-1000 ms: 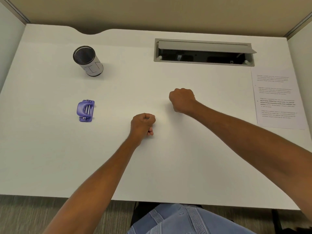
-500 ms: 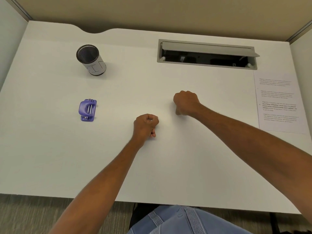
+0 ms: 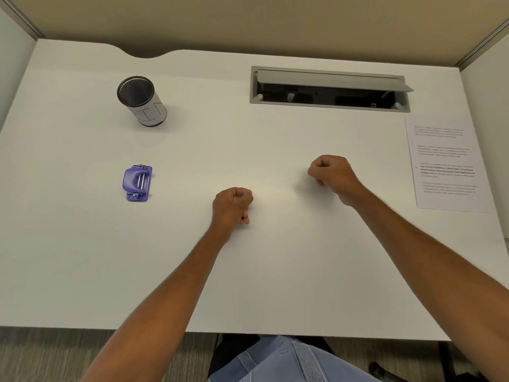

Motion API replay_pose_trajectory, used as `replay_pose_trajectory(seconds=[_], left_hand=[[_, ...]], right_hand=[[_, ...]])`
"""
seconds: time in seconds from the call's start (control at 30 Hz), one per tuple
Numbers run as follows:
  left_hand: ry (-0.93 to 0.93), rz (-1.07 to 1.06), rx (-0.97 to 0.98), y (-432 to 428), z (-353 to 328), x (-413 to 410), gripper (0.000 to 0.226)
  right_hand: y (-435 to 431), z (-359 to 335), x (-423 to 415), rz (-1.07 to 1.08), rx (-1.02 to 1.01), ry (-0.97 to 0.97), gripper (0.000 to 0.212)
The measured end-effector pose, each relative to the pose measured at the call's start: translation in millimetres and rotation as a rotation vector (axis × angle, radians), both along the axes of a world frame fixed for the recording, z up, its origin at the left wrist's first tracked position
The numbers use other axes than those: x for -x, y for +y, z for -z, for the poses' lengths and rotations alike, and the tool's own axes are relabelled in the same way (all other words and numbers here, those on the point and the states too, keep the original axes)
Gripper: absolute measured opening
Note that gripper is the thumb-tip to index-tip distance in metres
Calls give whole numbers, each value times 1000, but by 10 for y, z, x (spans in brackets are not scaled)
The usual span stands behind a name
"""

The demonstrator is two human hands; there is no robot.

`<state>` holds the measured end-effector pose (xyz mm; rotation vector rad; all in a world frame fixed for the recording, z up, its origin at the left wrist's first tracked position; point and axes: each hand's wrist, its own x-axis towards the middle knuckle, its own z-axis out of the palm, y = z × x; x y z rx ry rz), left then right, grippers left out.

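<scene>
Both hands are balled into fists over the white desk [image 3: 82, 257] and hold nothing. The left hand [image 3: 232, 205] sits near the middle of the desktop with its fingers curled tight into the palm and the thumb tucked at the near side. The right hand [image 3: 332, 176] lies a little farther back and to the right, knuckles turned left, fingers likewise folded in. Whether either fist actually presses on the surface cannot be told. Nearest the left hand, though well apart from it on the left, lies a small purple hole punch [image 3: 137, 183]. It is a squat plastic piece with rounded corners and a domed lever on top that carries 2 short silvery bars. Small metal fittings show at its far and near ends, and it lies flat with its long side running away from the person. Nearest the right hand, at the right edge of the desk, lies a white sheet of paper [image 3: 446, 164]. It is flat, slightly askew, and printed with 4 short blocks of small text too fine to read; the 3rd block has a few bold lines. Farther back on the left stands a black mesh pen cup [image 3: 141, 102] wrapped in a white label with drawn lines. At the back right is a grey cable tray [image 3: 327, 89] whose lid is propped open over a dark recess.
</scene>
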<state>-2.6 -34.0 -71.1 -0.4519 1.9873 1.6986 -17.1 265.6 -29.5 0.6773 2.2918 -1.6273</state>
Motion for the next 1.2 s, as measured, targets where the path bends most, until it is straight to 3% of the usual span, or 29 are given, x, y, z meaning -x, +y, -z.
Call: replay_pose_trajectory(seconds=[0.1, 0.27, 0.53, 0.8, 1.2], left_hand=[[-19, -24, -23, -28, 2, -2, 19], [-50, -105, -71, -114, -23, 27, 20], [-9, -237, -147, -458, -343, 355, 15], [91, -343, -139, -950, -832, 975, 13], [215, -466, -116, -1643, -1251, 1962, 23]], right_hand=[[54, -6, -99, 102, 188, 19, 5], [-101, -28, -96, 218, 430, 19, 10], [-834, -303, 356, 116, 642, 78, 15], [-1785, -608, 1019, -44, 700, 105, 14], [-2931, -918, 2066, -197, 549, 118, 6]])
